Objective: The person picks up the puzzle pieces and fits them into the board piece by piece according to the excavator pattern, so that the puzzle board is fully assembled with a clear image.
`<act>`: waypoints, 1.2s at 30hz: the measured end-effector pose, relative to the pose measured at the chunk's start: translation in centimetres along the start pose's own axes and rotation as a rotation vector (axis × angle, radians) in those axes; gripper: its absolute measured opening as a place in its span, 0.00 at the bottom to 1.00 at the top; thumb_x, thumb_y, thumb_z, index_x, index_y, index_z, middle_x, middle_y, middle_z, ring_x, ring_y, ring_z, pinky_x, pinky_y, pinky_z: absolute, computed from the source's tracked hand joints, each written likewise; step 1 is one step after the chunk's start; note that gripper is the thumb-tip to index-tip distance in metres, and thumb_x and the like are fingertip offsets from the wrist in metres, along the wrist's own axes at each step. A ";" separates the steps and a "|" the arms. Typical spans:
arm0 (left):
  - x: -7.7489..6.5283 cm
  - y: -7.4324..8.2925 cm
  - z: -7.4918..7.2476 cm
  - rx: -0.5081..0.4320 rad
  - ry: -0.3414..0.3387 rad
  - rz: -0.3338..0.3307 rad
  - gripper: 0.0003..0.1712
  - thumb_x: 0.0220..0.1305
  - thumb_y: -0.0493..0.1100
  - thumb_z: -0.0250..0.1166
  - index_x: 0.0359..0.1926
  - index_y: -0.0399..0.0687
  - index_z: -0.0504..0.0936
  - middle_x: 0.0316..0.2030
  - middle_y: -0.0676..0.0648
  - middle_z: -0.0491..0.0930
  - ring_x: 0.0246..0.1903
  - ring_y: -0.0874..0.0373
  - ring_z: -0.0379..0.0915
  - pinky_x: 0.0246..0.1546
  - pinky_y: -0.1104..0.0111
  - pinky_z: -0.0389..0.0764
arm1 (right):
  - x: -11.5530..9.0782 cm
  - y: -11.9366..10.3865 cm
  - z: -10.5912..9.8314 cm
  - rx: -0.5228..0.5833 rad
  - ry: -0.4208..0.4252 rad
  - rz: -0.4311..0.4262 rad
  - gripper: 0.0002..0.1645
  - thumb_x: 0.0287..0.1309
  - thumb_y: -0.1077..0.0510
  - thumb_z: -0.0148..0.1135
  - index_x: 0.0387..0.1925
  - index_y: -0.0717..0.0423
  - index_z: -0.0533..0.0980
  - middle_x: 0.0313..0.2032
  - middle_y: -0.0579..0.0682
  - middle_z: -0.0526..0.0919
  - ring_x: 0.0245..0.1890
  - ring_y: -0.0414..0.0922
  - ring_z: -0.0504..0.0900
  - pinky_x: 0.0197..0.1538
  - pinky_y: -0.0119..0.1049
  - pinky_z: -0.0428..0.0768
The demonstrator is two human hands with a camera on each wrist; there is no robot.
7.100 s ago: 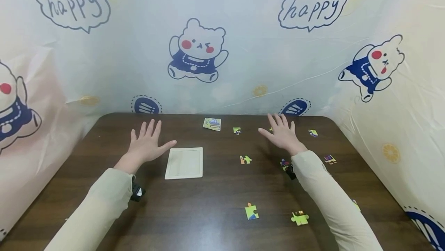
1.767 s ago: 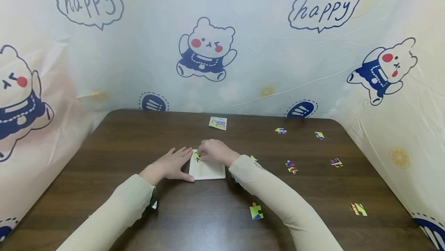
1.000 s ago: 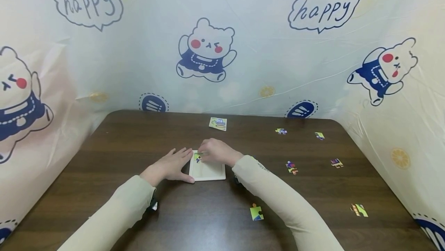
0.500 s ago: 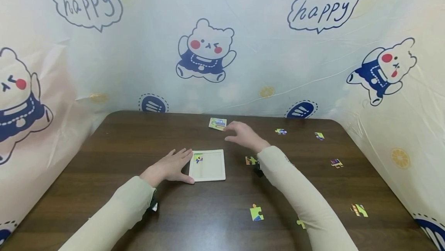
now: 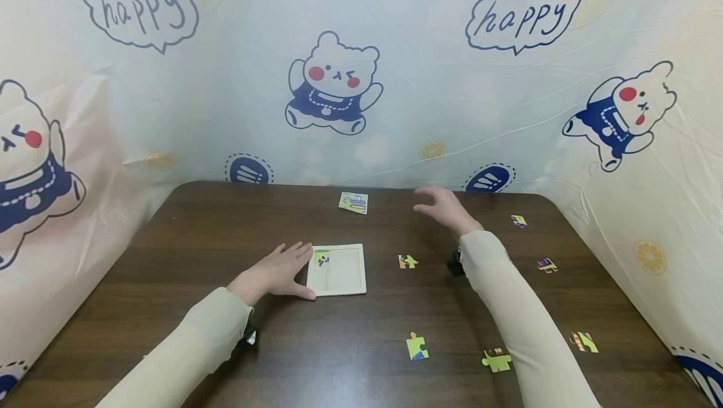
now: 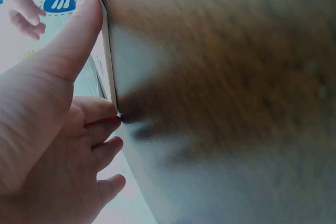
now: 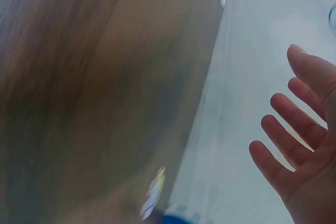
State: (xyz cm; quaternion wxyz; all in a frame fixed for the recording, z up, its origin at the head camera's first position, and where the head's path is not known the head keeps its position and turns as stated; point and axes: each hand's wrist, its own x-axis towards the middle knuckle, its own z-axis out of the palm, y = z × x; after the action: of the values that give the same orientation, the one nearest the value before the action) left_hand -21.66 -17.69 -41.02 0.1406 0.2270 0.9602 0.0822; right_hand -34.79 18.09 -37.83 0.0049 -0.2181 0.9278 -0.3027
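My left hand [image 5: 277, 274] lies along the left side of the white puzzle tray [image 5: 346, 270], fingers straight. In the left wrist view its thumb [image 6: 79, 40] and forefinger touch the tray's edge. A green puzzle piece [image 5: 322, 258] with a dark figure sits in the tray's far left corner. My right hand [image 5: 449, 210] hangs over the far right of the table, holding nothing. The right wrist view shows its loosely bent fingers [image 7: 296, 153] apart from everything, with one puzzle piece [image 7: 153, 195] on the table below. The right hand and arm hide other pieces in the head view.
A picture card [image 5: 353, 203] lies behind the tray. Right of it are an orange-green piece [image 5: 407, 262] and purple piece [image 5: 546, 265]. A small piece [image 5: 518, 221] lies farther back. Nearer me are green pieces [image 5: 417, 346], [image 5: 497, 361] and a mixed one [image 5: 584, 341]. A printed curtain [image 5: 226, 69] hangs behind.
Earlier both hands were spread apart and the tray was bare. My right hand has since released a piece in its far left corner and swung right. My left hand has stayed at the tray.
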 end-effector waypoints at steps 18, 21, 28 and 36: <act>-0.1 0.3 -0.1 0.005 -0.017 -0.019 0.58 0.48 0.67 0.65 0.67 0.32 0.55 0.67 0.37 0.52 0.67 0.42 0.43 0.63 0.46 0.43 | -2.7 7.5 -1.8 -0.081 -0.012 0.227 0.33 0.58 0.58 0.60 0.60 0.71 0.63 0.58 0.69 0.65 0.57 0.63 0.66 0.57 0.55 0.65; -0.1 0.4 -0.1 0.007 -0.016 -0.018 0.58 0.48 0.67 0.65 0.67 0.32 0.55 0.67 0.37 0.51 0.67 0.42 0.42 0.63 0.47 0.43 | -2.8 7.9 -1.8 -0.108 -0.054 0.247 0.34 0.58 0.58 0.60 0.61 0.71 0.62 0.59 0.69 0.65 0.58 0.63 0.64 0.58 0.55 0.63; -0.1 0.4 -0.1 0.009 -0.014 -0.013 0.58 0.48 0.67 0.65 0.67 0.32 0.55 0.67 0.36 0.52 0.67 0.42 0.43 0.63 0.46 0.43 | -2.8 8.5 -1.5 -0.157 -0.139 0.267 0.33 0.58 0.58 0.59 0.61 0.72 0.62 0.57 0.70 0.66 0.57 0.63 0.65 0.58 0.55 0.64; -0.2 0.4 -0.2 0.007 -0.013 -0.016 0.58 0.47 0.67 0.65 0.67 0.32 0.55 0.67 0.36 0.52 0.67 0.42 0.43 0.63 0.46 0.43 | -2.5 8.4 -1.2 -0.230 -0.097 0.223 0.24 0.56 0.64 0.58 0.54 0.73 0.71 0.49 0.67 0.75 0.43 0.55 0.74 0.51 0.51 0.71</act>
State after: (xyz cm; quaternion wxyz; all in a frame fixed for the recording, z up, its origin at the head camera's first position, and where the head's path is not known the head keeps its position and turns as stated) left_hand -21.40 -17.39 -40.69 0.1466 0.2206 0.9613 0.0761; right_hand -36.05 25.83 -41.86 0.0584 -0.1272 0.9734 -0.1814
